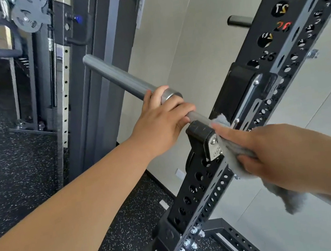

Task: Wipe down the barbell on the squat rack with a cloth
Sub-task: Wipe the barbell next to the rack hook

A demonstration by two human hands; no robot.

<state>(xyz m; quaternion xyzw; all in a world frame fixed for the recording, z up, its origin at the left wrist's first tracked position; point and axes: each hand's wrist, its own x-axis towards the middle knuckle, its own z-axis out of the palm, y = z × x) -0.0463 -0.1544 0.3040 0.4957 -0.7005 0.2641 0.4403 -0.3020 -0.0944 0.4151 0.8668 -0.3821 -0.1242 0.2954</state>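
cloth on the shaft, just inside the hook

the barbell (119, 76) rests in the black j-hook (201, 135) of the squat rack upright (289, 44). its long axis runs on a diagonal, from the free end of the grey sleeve at upper left, down through the hook, to lower right, where the shaft passes under the right forearm and out of frame.

the left hand (160, 124) is on the outer side of the hook. its fingers curl over the bar right at the bright collar where sleeve meets shaft, a closed grip that looks meant to steady the bar. the right hand (270, 149) is on the inner side, just beside the hook. it holds the grey cloth (233, 167) wrapped round the shaft, index finger laid along the top and thumb pressing from below, with a loose tail of cloth hanging beneath the wrist.

so the hook sits between the two hands, and the cloth hand is the one nearer the long unwiped run of shaft. as a judgement, the next stroke should slide along the bar's axis, down and to the right, away from the hook, since the hook blocks travel the other way.

behind stand a cable machine (83, 30), a speckled rubber floor (17, 167) and a pale wall (189, 26).
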